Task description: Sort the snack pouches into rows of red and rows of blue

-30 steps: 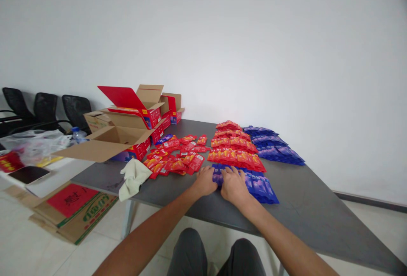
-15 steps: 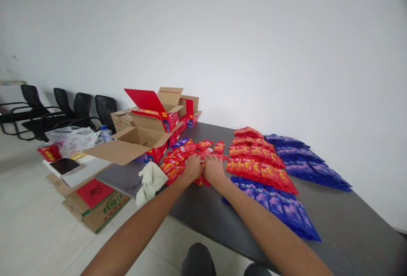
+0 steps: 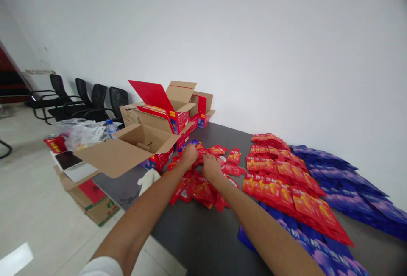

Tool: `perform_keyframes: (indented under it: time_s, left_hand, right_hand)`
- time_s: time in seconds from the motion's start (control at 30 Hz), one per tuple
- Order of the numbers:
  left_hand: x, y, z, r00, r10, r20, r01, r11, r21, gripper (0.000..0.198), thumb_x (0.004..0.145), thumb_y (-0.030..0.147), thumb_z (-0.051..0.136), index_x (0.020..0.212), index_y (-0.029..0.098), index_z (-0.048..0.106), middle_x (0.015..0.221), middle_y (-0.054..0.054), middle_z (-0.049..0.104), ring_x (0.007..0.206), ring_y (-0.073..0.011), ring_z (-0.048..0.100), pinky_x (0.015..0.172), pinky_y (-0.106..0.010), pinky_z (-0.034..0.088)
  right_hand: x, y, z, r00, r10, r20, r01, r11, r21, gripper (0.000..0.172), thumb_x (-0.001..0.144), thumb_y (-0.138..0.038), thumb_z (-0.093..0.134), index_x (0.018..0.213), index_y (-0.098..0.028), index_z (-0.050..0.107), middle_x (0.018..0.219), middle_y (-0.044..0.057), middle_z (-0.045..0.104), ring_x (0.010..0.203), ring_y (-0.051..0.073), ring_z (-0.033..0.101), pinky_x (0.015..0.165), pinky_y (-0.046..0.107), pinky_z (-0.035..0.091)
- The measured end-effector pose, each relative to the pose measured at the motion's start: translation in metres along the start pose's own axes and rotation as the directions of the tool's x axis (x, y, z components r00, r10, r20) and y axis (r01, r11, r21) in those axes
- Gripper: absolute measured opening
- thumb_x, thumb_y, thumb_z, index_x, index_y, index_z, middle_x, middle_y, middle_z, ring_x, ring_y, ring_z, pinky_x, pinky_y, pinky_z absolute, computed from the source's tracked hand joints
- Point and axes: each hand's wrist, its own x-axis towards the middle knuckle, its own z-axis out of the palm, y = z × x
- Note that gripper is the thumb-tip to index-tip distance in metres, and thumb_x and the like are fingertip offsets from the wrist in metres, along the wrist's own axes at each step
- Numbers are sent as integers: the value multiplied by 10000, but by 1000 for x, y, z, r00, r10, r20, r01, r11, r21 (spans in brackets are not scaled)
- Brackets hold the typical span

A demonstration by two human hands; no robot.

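A loose heap of red packets (image 3: 201,188) lies on the dark table (image 3: 190,229). Over the heap's far left part is my left hand (image 3: 190,154), beside a blue packet (image 3: 193,142) at the far edge; its fingers are curled, and what they grip is hidden. My right hand (image 3: 211,166) rests on the red packets a little to the right, fingers bent down onto them; whether it grips one is hard to make out. Overlapping rows of red packets (image 3: 276,189) lie right of the heap. Blue packets (image 3: 346,180) form rows farther right, with more blue ones (image 3: 308,235) nearer, partly behind my right forearm.
An open cardboard box (image 3: 146,136) and red boxes (image 3: 182,121) stand at the table's far left. A white cloth (image 3: 149,179) lies by my left forearm. Left of the table are plastic bags (image 3: 85,134), a red can (image 3: 55,143), flattened cartons (image 3: 100,210) and black chairs (image 3: 98,98).
The view has shifted closer and turned left. My hands have moved apart, the left one toward the blue packet, and the near part of the red heap is now uncovered.
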Motion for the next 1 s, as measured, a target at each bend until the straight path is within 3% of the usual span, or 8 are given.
perform_keyframes:
  time_s: [0.2,0.3,0.4,0.63,0.8,1.0]
  left_hand:
    - [38,-8,22,990,-141,1,141,990,8,337,863,226,537,1184,157,615,1233,-173,620,1167,-258,569,958,-362,415]
    - [49,-8,30,974,-224,27,224,974,14,453,802,297,638,1229,160,576,1244,-185,614,1167,-283,570,934,-382,423]
    - [53,-6,34,962,-269,44,268,963,25,437,800,307,634,1205,152,586,1217,-187,634,1169,-305,565,926,-407,418]
    - [45,-3,25,983,-171,60,167,984,55,253,858,259,541,1060,169,665,1121,-147,692,1170,-278,565,986,-435,367]
    - [34,8,11,990,-126,56,122,990,67,276,897,197,439,1071,131,643,1044,-194,700,1078,-276,631,955,-428,395]
    - [8,23,-11,995,-100,-29,101,995,11,298,896,140,401,1125,160,590,1000,-151,709,1031,-235,655,931,-351,415]
  right_hand:
    - [17,13,12,1000,-1,-6,1,1000,-1,470,800,-144,477,1264,-143,547,1409,140,485,1253,270,446,996,411,337]
    - [24,17,12,1000,23,17,-23,1000,-1,468,799,-143,468,1260,-150,548,1415,133,477,1254,269,449,995,411,342]
    - [28,19,10,999,38,37,-39,999,8,450,806,-137,454,1244,-161,555,1404,132,479,1248,267,456,986,406,347]
    - [26,20,4,997,58,44,-59,998,31,408,775,-136,497,1167,-174,601,1362,132,515,1209,284,490,952,413,378]
    - [15,24,-5,994,106,-3,-106,993,53,421,791,-135,491,1195,-184,598,1349,141,536,1182,291,520,962,437,376]
    - [-5,30,-26,975,222,-12,-215,956,200,340,810,-142,475,1105,-182,639,1148,117,658,1067,246,597,869,329,423]
